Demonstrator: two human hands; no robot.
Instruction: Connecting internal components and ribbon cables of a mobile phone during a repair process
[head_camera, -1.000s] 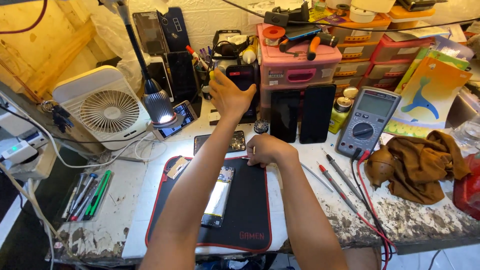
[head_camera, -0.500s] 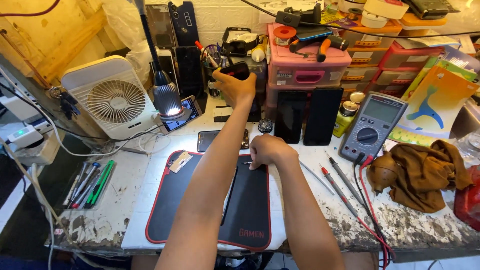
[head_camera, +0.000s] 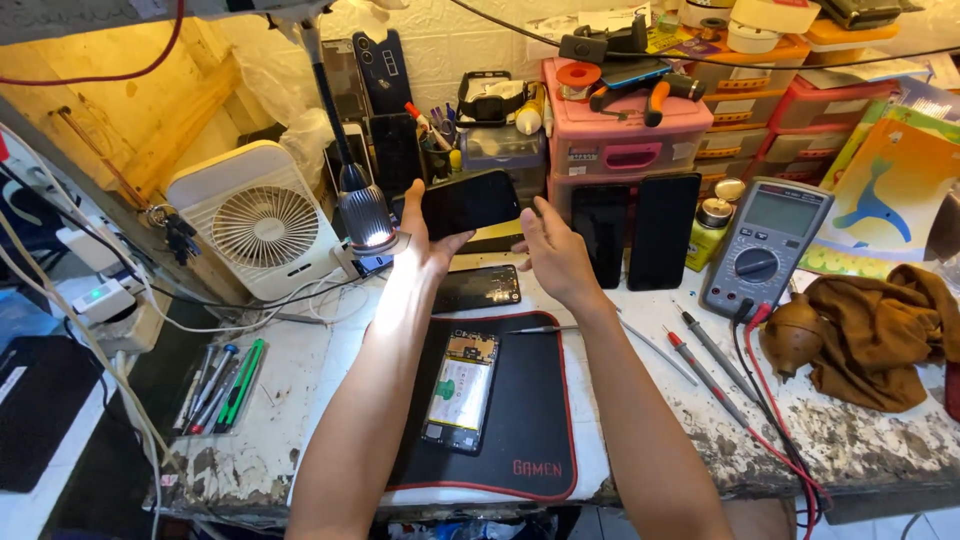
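My left hand (head_camera: 420, 240) holds a black phone screen (head_camera: 470, 203) up above the bench, under the small lamp (head_camera: 365, 215). My right hand (head_camera: 553, 252) hovers just right of the screen with its fingers apart and nothing in it. Below the hands a dark phone part (head_camera: 478, 288) lies at the top edge of the black mat (head_camera: 520, 420). An opened phone body (head_camera: 460, 388) with its inner board showing rests on the mat. Thin tweezers (head_camera: 540, 329) lie beside my right wrist.
A white desk fan (head_camera: 262, 222) stands at the left, pens and drivers (head_camera: 225, 385) by the front left edge. Two black phones (head_camera: 635, 230) lean on pink drawers (head_camera: 620, 140). A multimeter (head_camera: 765, 245) with red probes (head_camera: 715, 355) and a brown cloth (head_camera: 880, 330) lie right.
My left hand has drawn back from the rear shelf with the black screen in it. My right hand has lifted off the mat and moved up beside the screen.
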